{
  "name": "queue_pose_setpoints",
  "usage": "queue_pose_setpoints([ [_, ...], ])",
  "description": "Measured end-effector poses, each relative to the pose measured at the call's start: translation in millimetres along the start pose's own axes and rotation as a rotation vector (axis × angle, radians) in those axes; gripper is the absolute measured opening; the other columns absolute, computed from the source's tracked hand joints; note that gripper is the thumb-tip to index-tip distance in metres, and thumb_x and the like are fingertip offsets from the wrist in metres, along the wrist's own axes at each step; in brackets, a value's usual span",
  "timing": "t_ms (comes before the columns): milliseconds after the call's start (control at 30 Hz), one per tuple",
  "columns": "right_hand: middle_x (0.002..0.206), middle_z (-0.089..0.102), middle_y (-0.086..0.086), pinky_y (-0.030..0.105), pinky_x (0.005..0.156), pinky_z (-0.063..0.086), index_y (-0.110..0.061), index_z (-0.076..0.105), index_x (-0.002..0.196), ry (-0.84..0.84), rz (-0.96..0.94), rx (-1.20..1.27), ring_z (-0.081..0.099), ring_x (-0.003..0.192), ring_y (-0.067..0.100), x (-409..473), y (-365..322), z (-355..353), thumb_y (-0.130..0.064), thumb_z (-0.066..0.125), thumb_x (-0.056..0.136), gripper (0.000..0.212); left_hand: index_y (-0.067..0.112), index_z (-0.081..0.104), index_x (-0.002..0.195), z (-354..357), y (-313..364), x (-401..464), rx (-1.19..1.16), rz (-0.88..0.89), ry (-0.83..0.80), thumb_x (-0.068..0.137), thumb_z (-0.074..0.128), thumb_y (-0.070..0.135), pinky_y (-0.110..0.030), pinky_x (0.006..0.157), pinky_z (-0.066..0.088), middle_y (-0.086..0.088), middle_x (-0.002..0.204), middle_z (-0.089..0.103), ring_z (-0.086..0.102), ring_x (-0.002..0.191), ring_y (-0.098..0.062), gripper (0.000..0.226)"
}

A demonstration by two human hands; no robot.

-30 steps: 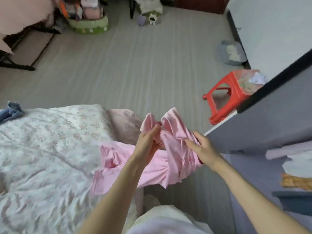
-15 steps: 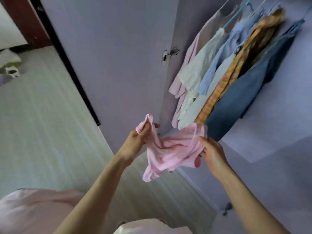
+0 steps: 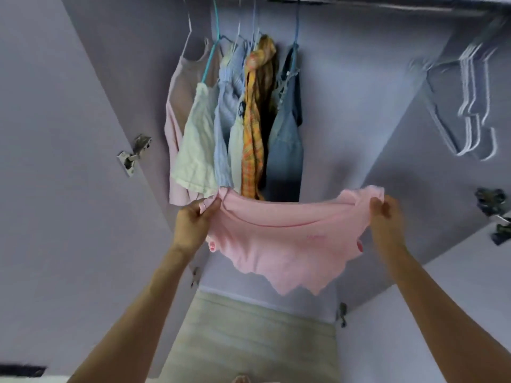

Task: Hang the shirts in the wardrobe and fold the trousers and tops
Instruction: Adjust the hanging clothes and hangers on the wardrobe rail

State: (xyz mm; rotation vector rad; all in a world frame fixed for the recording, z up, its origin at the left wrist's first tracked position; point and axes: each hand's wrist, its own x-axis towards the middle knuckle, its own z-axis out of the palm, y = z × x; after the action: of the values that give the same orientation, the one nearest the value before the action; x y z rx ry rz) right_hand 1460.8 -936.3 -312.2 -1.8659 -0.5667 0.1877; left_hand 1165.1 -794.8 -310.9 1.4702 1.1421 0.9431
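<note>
Head view, facing into an open wardrobe (image 3: 345,111). A pink top (image 3: 279,244) is held spread out in the air in front of the wardrobe opening, below the hanging clothes and above the pale floor (image 3: 249,338). The left hand (image 3: 193,225) pinches the top's left shoulder edge, fingers curled round the fabric; the right hand (image 3: 387,217) grips the right shoulder edge in the same way, though it is blurred. The neckline runs between the two hands, and the scalloped hem hangs toward the viewer. On the rail (image 3: 359,2) at the far top hang several garments side by side: a pale pink strap dress (image 3: 177,111) at the left, then a cream top (image 3: 195,150), a light blue striped shirt (image 3: 225,111), an orange plaid shirt (image 3: 253,139) and a blue denim dress (image 3: 287,145) at the right of the group. The pink top's upper edge overlaps the lower ends of these garments in the view. A cluster of empty white hangers (image 3: 470,106) hangs at the far right of the rail, well apart from the clothes. A metal hinge (image 3: 134,154) sits on the left door, and further hinges (image 3: 495,214) on the right door.
</note>
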Motion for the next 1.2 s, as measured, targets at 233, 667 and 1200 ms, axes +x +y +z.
queue_pose_setpoints([
  [233,0.066,0.047,0.026,0.034,0.056,0.028,0.014,0.052,0.079,0.078,-0.031,-0.265,0.044,0.065,0.025,37,-6,-47,-0.013,0.047,0.094,0.031,-0.013,0.061,0.074,76,57,48,0.044,0.246,-0.278,0.091,0.056,0.026,-0.027,0.064,0.043,-0.010,0.074,0.060,0.053,0.067,-0.015,0.042],
  [667,0.127,0.043,0.021,0.046,0.085,0.042,0.000,0.049,0.121,0.204,-0.208,-0.975,0.039,0.120,0.037,147,-41,-99,-0.018,0.049,0.092,0.034,-0.008,0.066,0.087,204,153,68,-0.029,0.393,-0.507,0.092,0.054,0.026,-0.033,0.068,0.044,-0.022,0.079,0.061,0.053,0.069,-0.020,0.036],
  [1200,0.120,0.048,0.024,0.046,0.076,0.046,0.006,0.049,0.114,0.199,-0.303,-1.124,0.048,0.110,0.038,207,-48,-98,0.000,0.036,0.091,0.028,0.014,0.068,0.076,214,164,86,0.042,0.467,-0.408,0.091,0.056,0.016,-0.012,0.067,0.046,-0.002,0.081,0.066,0.060,0.072,-0.011,0.018],
])
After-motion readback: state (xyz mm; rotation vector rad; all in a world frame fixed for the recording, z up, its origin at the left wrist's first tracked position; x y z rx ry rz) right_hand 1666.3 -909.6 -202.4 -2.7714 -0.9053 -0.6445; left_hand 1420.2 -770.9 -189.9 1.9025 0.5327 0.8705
